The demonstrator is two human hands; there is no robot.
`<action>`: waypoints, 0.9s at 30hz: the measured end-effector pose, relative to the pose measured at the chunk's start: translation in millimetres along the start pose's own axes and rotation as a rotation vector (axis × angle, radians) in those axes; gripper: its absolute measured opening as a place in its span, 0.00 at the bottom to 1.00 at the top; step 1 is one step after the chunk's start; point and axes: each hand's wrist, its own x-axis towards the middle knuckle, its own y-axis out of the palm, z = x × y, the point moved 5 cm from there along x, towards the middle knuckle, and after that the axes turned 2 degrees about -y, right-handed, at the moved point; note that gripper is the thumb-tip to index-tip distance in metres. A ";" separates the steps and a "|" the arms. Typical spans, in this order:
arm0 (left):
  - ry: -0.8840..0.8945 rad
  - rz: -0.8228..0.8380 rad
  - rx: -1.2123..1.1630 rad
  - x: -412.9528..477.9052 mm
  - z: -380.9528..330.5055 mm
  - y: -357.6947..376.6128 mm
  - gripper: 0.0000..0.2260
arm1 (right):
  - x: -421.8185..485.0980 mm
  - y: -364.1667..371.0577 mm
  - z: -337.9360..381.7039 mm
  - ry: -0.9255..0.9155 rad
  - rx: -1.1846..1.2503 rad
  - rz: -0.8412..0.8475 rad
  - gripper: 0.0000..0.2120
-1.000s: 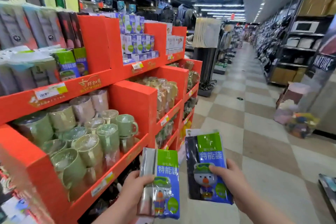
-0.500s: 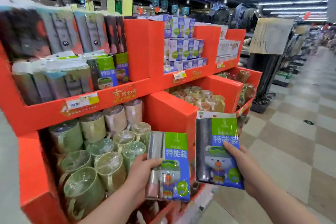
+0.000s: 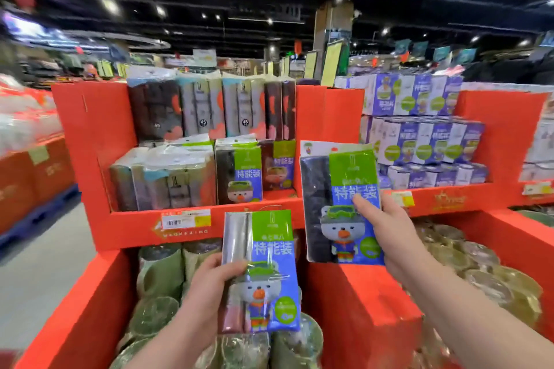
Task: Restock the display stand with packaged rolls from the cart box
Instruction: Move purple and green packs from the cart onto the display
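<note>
Two unshelved: left hand (image 3: 207, 287) grips silver pack (image 3: 269, 237), right hand (image 3: 389, 228) grips dark pack (image 3: 317, 189), before part-filled stand shelf (image 3: 135, 225).

both bare forearms reach up from the bottom edge. the left hand (image 3: 209, 290) sits lower and nearer, gripping a packaged roll (image 3: 271, 252) by its left edge, thumb across the front. the right hand (image 3: 389, 228) is raised higher and further forward, thumb pressed on the front of a second packaged roll (image 3: 341, 177), holding it upright.
</note>
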 end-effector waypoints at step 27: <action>0.241 -0.356 -0.156 16.3 -84.7 -108.6 0.30 | 183.2 185.5 -107.2 0.165 -0.811 0.300 0.32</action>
